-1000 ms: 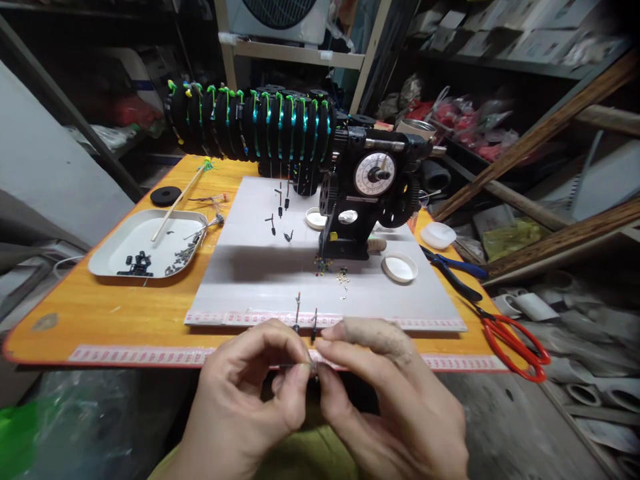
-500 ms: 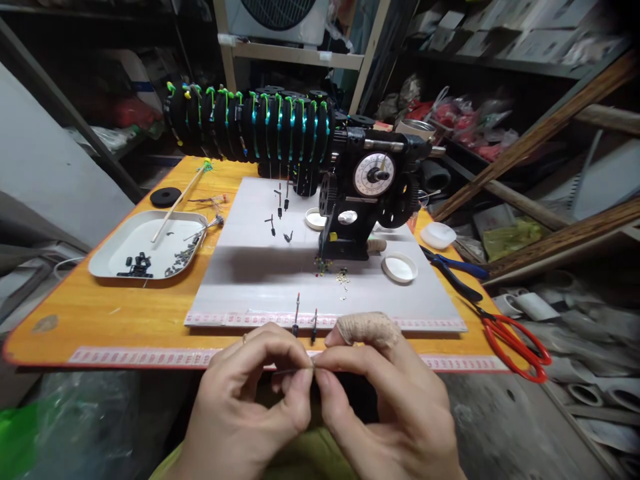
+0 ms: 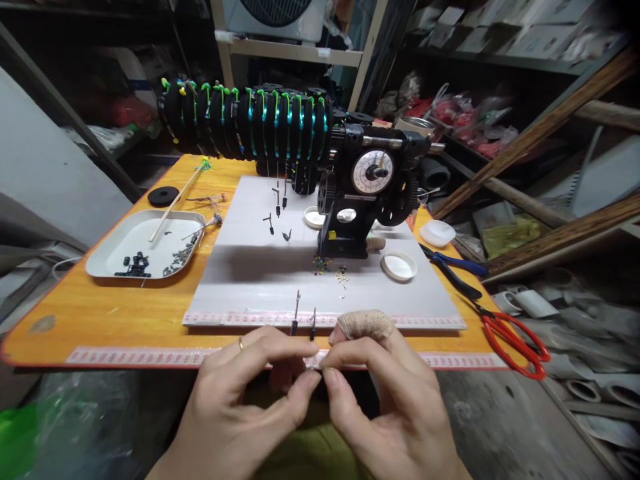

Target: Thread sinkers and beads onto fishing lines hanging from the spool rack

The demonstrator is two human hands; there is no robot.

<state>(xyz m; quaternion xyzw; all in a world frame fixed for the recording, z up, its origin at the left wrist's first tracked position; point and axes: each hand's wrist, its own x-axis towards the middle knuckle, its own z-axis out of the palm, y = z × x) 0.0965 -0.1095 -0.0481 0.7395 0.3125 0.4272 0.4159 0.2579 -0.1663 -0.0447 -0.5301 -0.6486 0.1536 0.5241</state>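
the left hand (image 3: pixel 240 407) and the right hand (image 3: pixel 395 407) meet fingertip to fingertip just in front of the near edge of the table (image 3: pixel 65 313), below its rim. between them they pinch a tiny pale piece (image 3: pixel 311 366), thumb and forefinger of each hand closed on it from either side; it is too small to tell its shape, though the pinch runs left to right, along the near edge. the left hand wears a ring (image 3: pixel 241 344), and one right finger is wrapped in a tan bandage (image 3: pixel 367 323).

just beyond the fingertips two thin pins (image 3: pixel 296 313) stand upright, a little tilted, at the near edge of the grey board (image 3: pixel 250 273) that lies across the middle of the table. a scatter of small beads (image 3: pixel 342 275) lies mid-board. behind it stands a black machine (image 3: pixel 365 200) with a white dial, and a long row of black spools with green and blue thread runs off it toward the far left corner. more small pins stand near the board's far edge.

near the left edge sits a metal tray (image 3: pixel 107 257) with dark bits and a wooden stick. toward the right edge lie white caps (image 3: pixel 399 265), blue pliers (image 3: pixel 455 270) and, at the near right corner, red scissors (image 3: pixel 515 340).
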